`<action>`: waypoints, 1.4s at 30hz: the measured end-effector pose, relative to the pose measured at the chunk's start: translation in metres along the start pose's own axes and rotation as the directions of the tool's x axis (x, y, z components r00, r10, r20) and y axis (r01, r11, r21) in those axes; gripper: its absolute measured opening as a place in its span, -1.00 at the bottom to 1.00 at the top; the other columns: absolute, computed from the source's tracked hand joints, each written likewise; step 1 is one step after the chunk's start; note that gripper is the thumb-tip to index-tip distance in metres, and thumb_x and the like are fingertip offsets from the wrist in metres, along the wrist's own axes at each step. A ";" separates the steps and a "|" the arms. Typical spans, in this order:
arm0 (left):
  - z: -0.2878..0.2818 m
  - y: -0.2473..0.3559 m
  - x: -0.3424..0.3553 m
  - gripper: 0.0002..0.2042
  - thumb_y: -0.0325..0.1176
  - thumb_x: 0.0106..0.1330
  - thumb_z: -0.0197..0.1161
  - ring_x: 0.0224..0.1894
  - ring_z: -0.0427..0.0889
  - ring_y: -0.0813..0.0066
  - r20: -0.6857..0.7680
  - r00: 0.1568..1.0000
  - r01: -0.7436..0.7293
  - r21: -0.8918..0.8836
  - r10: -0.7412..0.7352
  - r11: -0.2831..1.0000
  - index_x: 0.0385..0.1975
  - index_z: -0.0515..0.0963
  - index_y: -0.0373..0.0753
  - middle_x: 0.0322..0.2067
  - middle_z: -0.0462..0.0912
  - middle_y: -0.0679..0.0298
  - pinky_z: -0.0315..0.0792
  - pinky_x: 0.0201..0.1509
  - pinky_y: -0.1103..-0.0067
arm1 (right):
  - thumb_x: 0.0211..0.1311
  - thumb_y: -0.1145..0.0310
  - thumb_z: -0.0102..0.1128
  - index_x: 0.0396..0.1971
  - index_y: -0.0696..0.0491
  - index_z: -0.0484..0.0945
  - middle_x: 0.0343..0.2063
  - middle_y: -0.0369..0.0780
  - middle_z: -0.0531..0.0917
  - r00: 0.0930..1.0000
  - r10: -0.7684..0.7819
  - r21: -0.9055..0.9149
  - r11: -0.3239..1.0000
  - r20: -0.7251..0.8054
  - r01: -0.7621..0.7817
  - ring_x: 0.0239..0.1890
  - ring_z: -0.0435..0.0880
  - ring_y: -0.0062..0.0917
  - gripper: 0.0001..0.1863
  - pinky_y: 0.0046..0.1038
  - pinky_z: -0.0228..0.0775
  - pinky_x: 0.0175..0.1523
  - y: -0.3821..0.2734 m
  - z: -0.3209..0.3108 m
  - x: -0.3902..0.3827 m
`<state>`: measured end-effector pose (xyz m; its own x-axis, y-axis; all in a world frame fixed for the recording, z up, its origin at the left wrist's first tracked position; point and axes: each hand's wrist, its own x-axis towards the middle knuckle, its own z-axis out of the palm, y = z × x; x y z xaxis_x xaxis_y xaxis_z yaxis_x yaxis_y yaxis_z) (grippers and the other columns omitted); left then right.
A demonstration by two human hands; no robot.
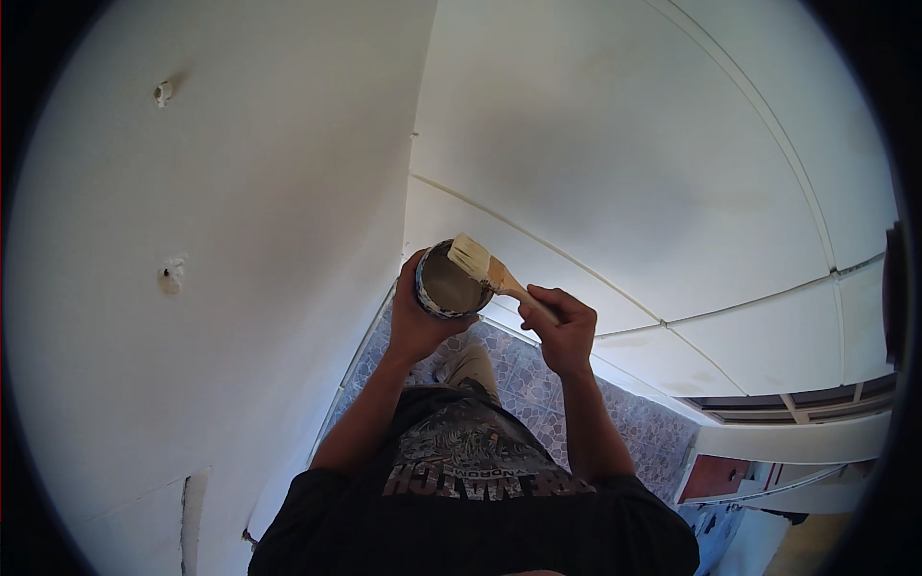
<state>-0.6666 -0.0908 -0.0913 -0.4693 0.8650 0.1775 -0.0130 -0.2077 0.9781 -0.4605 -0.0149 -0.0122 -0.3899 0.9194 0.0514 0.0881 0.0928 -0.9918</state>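
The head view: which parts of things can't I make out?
- Can: head view; underside hidden by its own body and the left hand.
- Brush: head view; handle's end hidden by the right hand.
- Dark object, far right: head view; cut off by the round picture edge.

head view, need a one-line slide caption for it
Left hand holds an open can while the right hand holds a paintbrush at its rim.

There are two hands [567, 331], one brush [497, 274] and one can [429, 303]
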 end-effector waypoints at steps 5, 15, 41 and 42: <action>0.006 -0.003 0.014 0.11 -0.46 -0.23 0.78 0.31 0.55 0.26 -0.034 0.999 0.013 0.049 -0.012 0.999 0.43 0.22 -0.21 0.25 0.52 0.15 0.51 0.40 0.32 | 0.36 0.46 0.44 -0.05 0.30 0.68 -0.25 -0.08 0.78 0.996 -0.081 0.112 0.991 0.021 0.078 -0.31 0.79 -0.52 -0.73 -0.43 0.74 -0.12 0.006 -0.015 0.019; 0.031 -0.001 0.045 0.10 -0.40 -0.24 0.79 0.30 0.56 0.27 -0.068 0.996 0.065 0.021 -0.063 0.998 0.42 0.25 -0.21 0.22 0.55 0.15 0.49 0.39 0.33 | 0.42 0.39 0.41 -0.05 0.18 0.62 -0.28 -0.11 0.77 0.980 0.196 0.611 0.773 0.025 -0.170 -0.37 0.78 -0.43 -0.76 -0.43 0.66 -0.21 0.034 -0.036 0.065; 0.021 0.003 0.050 0.10 -0.44 -0.23 0.79 0.31 0.56 0.28 0.073 0.996 0.049 -0.018 -0.048 0.999 0.42 0.23 -0.22 0.23 0.55 0.15 0.49 0.40 0.34 | 0.63 0.22 0.04 0.03 0.08 0.61 -0.05 -0.10 0.72 0.957 0.195 0.963 0.120 0.214 -0.240 -0.04 0.78 -0.40 -0.72 -0.38 0.72 0.07 0.017 -0.009 0.072; 0.019 0.003 0.047 0.11 -0.43 -0.23 0.79 0.30 0.56 0.28 0.076 0.996 0.054 -0.016 -0.053 0.998 0.43 0.23 -0.22 0.23 0.55 0.15 0.50 0.40 0.34 | 0.64 0.21 0.04 0.04 0.11 0.60 -0.01 -0.08 0.70 0.957 0.159 0.965 0.064 0.241 -0.254 -0.01 0.77 -0.39 -0.71 -0.37 0.72 0.12 0.019 -0.008 0.071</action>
<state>-0.6721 -0.0422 -0.0778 -0.3998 0.9069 0.1332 -0.0521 -0.1676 0.9845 -0.4788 0.0550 -0.0261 -0.5805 0.8028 -0.1363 -0.7800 -0.5963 -0.1896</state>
